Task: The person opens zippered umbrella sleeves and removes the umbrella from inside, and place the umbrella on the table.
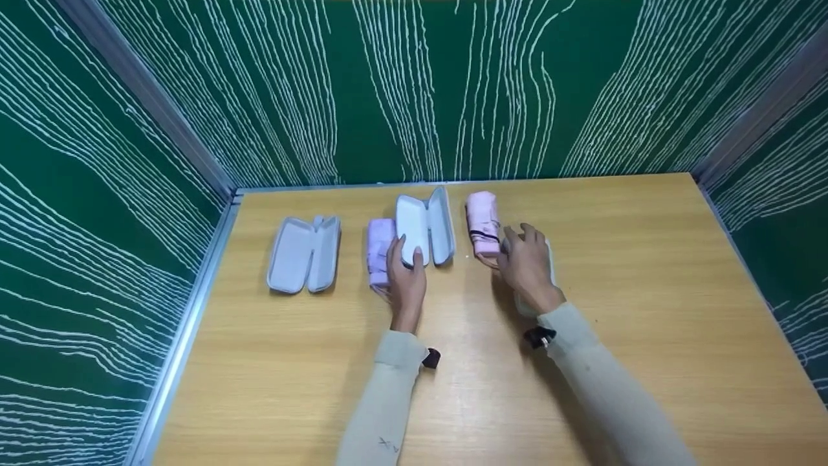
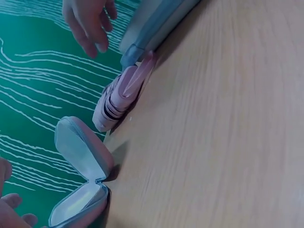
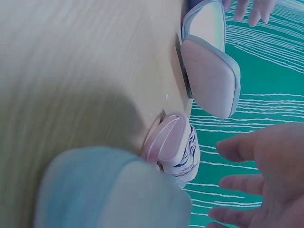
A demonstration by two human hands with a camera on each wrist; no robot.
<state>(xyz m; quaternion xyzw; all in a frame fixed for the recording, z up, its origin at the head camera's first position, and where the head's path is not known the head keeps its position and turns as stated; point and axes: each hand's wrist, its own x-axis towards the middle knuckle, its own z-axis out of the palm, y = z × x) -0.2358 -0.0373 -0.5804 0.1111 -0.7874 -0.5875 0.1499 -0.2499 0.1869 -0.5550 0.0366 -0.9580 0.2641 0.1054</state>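
Note:
An open, pale hard case (image 1: 442, 226), like a glasses case, stands at the middle back with its lid raised. Over its near end my left hand (image 1: 407, 281) hovers, fingers loosely spread and holding nothing. A purple folded umbrella (image 1: 379, 249) lies along the case's left side, partly covered by that hand. My right hand (image 1: 527, 265) hangs with relaxed fingers above a closed pale blue-green case (image 3: 114, 190), which it mostly hides in the head view. Left of that hand lies a pink folded umbrella (image 1: 482, 223) with a dark band and wrist strap.
A second open, pale case (image 1: 294, 255) lies apart at the left of the wooden table (image 1: 466, 388). Green walls (image 1: 446, 90) with white wavy lines enclose the back and both sides. A metal rail (image 1: 187, 310) runs along the left edge.

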